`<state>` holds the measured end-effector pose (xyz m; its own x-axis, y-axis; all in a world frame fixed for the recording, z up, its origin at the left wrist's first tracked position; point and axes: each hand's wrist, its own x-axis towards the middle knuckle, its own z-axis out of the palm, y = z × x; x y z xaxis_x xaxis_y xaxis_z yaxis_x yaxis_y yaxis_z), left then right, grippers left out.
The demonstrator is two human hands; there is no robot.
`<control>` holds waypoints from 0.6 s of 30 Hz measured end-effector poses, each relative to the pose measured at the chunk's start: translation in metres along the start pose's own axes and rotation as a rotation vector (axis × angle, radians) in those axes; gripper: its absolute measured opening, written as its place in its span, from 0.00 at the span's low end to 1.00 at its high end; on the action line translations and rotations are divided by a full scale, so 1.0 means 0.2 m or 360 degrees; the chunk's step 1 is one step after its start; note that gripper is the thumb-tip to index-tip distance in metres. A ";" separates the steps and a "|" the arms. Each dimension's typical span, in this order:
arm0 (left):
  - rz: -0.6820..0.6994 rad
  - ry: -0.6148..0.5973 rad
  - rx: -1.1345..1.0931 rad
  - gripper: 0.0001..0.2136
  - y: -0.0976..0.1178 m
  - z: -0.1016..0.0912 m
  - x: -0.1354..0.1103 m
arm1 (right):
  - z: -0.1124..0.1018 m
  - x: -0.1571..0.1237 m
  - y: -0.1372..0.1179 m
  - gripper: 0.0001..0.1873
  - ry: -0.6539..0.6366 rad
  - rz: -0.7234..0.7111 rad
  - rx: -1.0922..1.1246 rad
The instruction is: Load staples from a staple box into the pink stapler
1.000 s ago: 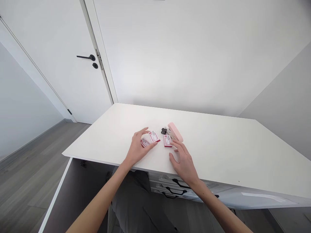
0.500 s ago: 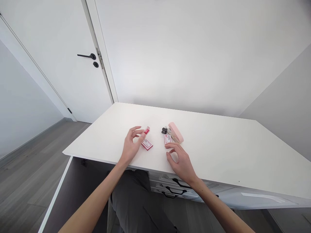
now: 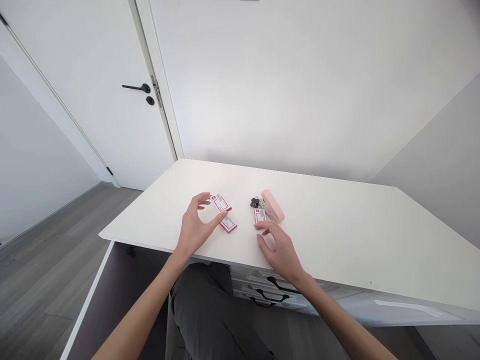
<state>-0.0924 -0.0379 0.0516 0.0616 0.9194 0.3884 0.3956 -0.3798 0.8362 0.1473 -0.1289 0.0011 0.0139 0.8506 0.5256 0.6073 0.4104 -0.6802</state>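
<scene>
My left hand [image 3: 197, 222] has its thumb and fingers spread around a small red-and-white box [image 3: 221, 201]. That box lies partly over a second, matching box [image 3: 228, 224] on the white top. The thumb tip is at the near edge of the upper box, and the fingertips are by its left corner. My right hand [image 3: 277, 245] is loosely curved, thumb and fingers apart, its fingertips over the near edge of a third such box [image 3: 259, 215]. Behind this one lie a pink stapler-like object [image 3: 273, 205] and a small black item [image 3: 255, 202] whose kind I cannot make out.
The white cabinet top [image 3: 330, 225] runs along the wall. Below its front edge are drawers with black handles [image 3: 279, 285] and an open cabinet door [image 3: 90, 300] at left. A white room door with a black handle [image 3: 137, 88] stands back left.
The box in my left hand was held tilted on edge; now it lies flat, partly over the second box. The left fingers have spread and shifted slightly left. My right hand has hardly moved.
</scene>
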 end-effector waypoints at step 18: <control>0.0519 -0.0413 0.0568 0.27 -0.04 0.29 -0.01 | -0.21 0.28 0.25 0.16 0.0055 0.0458 -0.0465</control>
<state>-0.0433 -0.0301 0.0212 0.4395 0.7718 0.4595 0.6016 -0.6328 0.4874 0.2126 -0.0737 0.0183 0.2395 0.9036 0.3552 0.7747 0.0427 -0.6309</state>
